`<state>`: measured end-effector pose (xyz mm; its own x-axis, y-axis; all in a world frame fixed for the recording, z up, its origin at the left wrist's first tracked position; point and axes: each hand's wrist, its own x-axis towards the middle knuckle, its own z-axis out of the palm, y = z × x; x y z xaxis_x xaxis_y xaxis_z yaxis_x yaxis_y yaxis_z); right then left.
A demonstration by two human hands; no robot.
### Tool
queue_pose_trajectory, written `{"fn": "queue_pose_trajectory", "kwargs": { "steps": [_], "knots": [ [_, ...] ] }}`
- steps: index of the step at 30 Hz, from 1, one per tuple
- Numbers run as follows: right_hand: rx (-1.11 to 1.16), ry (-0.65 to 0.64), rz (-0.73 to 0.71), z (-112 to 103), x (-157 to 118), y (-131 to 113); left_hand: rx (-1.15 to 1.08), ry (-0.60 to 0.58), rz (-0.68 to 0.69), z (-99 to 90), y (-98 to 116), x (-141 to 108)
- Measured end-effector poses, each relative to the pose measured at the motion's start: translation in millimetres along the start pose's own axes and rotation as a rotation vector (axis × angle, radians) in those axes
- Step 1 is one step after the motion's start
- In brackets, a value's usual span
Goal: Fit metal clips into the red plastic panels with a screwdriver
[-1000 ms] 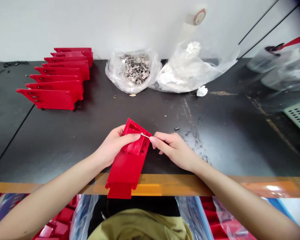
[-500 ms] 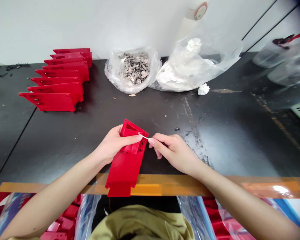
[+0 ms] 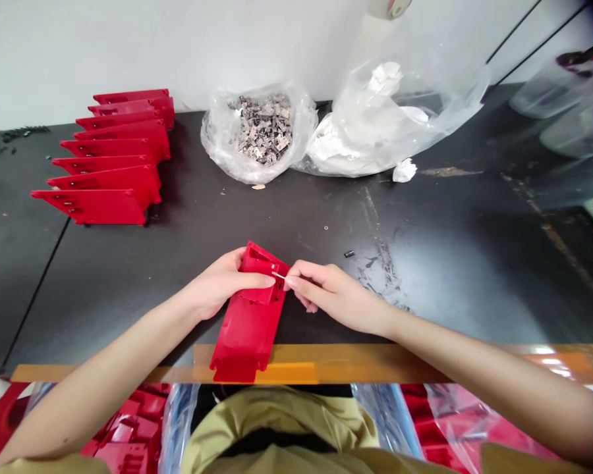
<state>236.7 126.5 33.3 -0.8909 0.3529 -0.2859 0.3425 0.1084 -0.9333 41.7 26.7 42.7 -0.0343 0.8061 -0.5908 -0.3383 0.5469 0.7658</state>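
Observation:
A red plastic part (image 3: 250,326) is tilted at the front edge of the dark table. Its upper left side is gripped by my left hand (image 3: 230,283), the thumb lying across its raised section. My right hand (image 3: 319,289) pinches a thin whitish strip (image 3: 279,275) between thumb and forefinger at the part's right edge. The strip's tip lies over the red part, near a small light piece (image 3: 274,267). Both hands are close together, with my left thumb just beside the strip.
A row of red parts (image 3: 103,207) stands at the back left. Behind my hands are a bag of small metal pieces (image 3: 264,128) and a bag of white material (image 3: 366,138). A small black piece (image 3: 349,253) lies right of centre. Orange tape (image 3: 346,364) lines the front edge.
My right hand has moved slightly left with the strip, closer to the red part. My left thumb has shifted a little left and down. The whole view has shifted slightly.

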Motion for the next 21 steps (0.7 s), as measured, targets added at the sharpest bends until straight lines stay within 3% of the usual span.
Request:
{"fn": "queue_pose_trajectory", "kwargs": {
  "steps": [5,9,21],
  "knots": [
    [0.037,0.055,-0.026,2,7,-3,-0.026,-0.012,-0.01,-1.6,2,6],
    [-0.133,0.096,-0.06,1,5,-9,-0.044,0.01,0.003,2.3,5,5],
    [-0.219,0.015,0.017,-7,7,-6,-0.003,0.046,0.014,9.1,0,2]
  ]
}}
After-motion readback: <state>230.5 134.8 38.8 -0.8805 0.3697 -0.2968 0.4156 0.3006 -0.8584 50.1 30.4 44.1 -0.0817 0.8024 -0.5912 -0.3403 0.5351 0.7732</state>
